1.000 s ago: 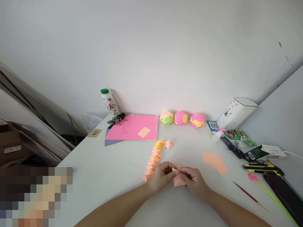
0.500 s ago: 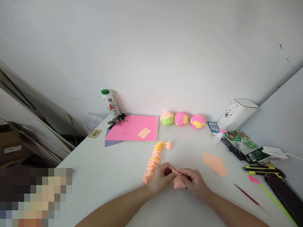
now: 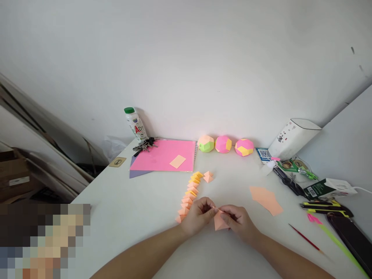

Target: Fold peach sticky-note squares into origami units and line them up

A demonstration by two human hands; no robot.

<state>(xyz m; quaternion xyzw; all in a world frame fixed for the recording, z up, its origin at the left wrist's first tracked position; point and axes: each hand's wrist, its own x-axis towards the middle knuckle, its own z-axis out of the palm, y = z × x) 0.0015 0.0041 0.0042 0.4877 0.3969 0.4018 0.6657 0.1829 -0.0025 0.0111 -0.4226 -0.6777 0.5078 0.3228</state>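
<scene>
Paper (image 3: 220, 223) is pinched by left hand (image 3: 198, 217) and right hand (image 3: 240, 222), seemingly mid-fold, units (image 3: 188, 196) at ten o'clock; next calls for firm, even creasing.

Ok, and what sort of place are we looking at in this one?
Most likely a paper-craft table by a white wall; whether at home or in a workshop isn't clear. The row of folded paper pieces, loose peach sheets and three faceted balls suggest it.
</scene>
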